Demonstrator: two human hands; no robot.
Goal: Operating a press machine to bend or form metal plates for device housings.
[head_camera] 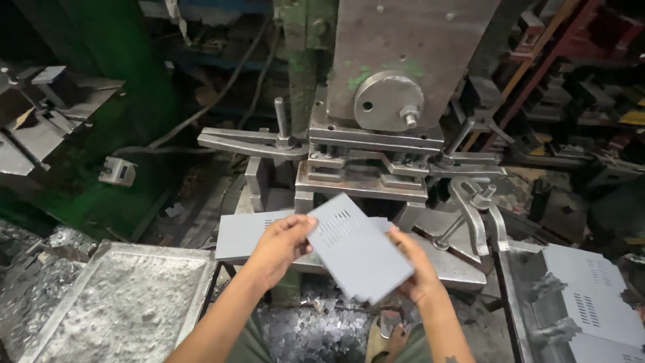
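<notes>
We hold a grey slotted metal panel point(356, 247) tilted before the press point(396, 101), our left hand point(279, 245) pinching its upper-left edge, our right hand point(418, 265) gripping its right side (finished panels point(591, 296) stack nearby, a scrap tray point(74, 296) at left).

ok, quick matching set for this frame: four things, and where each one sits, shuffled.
Things:
1. slotted grey sheet-metal panel
2. tray of metal scrap
3. stack of punched grey panels
4. round steel disc with bolt

Places:
A. lower right, in a bin
B. on the press ram, upper centre
C. held between left hand and right hand
D. lower left

Pairs: 1-C, 2-D, 3-A, 4-B
</notes>
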